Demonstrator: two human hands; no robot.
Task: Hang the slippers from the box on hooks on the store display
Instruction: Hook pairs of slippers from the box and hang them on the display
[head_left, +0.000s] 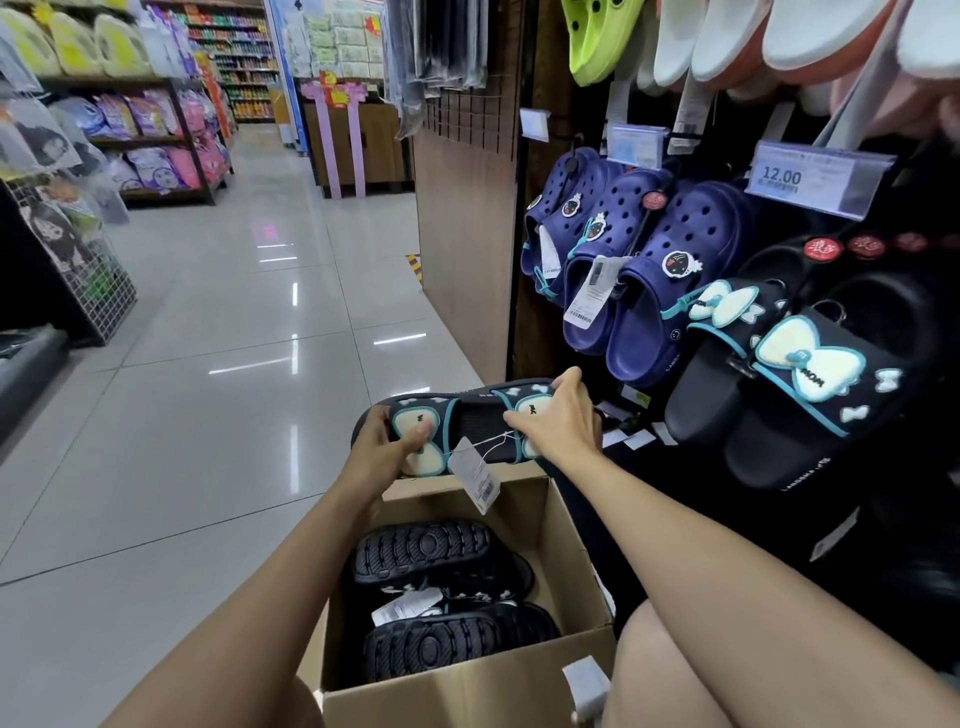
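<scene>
A pair of black slippers with cream bows (480, 423) is held sideways above the open cardboard box (574, 540). My left hand (387, 447) grips the left slipper, thumb on its bow. My right hand (558, 423) grips the right slipper across its strap. A white tag (475, 475) dangles from the pair. Inside the box lie more black slippers (441, 597), soles up. On the display to the right, matching bow slippers (800, 379) hang from hooks.
Blue clogs (623, 260) hang left of the bow slippers, under a 12.00 price label (810, 179). White and green footwear (727, 36) hangs above. A wooden panel (462, 218) edges the display. Tiled aisle floor (208, 338) stretches left, with product shelves (145, 135) beyond.
</scene>
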